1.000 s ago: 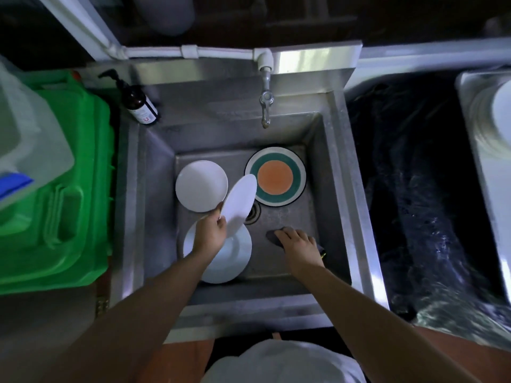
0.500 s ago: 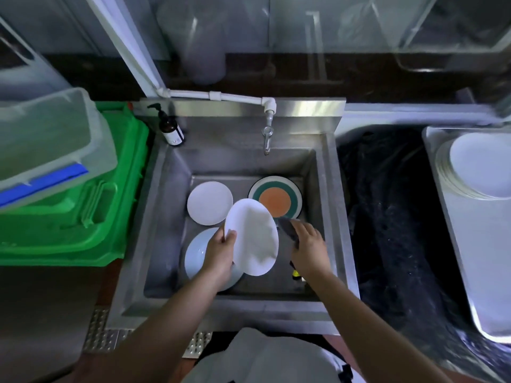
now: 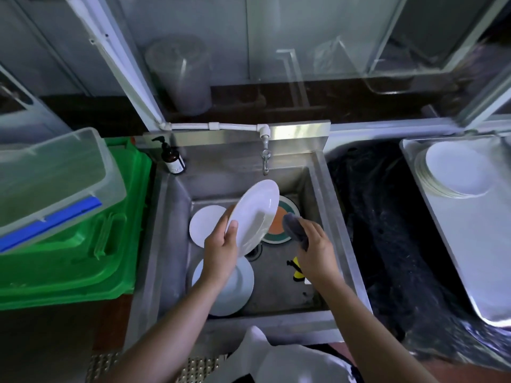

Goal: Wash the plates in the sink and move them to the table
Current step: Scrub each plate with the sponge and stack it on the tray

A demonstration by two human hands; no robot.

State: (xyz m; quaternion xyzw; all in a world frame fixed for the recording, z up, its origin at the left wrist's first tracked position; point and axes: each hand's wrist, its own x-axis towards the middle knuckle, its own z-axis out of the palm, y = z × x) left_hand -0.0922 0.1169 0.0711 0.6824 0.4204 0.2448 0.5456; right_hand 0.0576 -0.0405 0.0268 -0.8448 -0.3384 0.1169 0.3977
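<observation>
Above the steel sink [image 3: 334,217], the left hand [image 3: 221,248] grips a tilted white plate [image 3: 253,215] by its lower rim, thumb on its face. The right hand [image 3: 315,248] clutches a dark scrubbing pad [image 3: 295,229] just beside the plate. Three plates lie on the basin floor: a small white plate [image 3: 203,225], a larger white plate [image 3: 235,288], and an orange-and-green plate [image 3: 280,223].

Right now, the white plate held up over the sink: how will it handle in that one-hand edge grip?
Likely rigid: the white plate keeps its shape though the left hand grips only its lower rim. Probably slippery, since its surface looks glossy, and the pinch is narrow. Probably breakable if dropped: it hangs tilted above the steel sink and other plates.
</observation>
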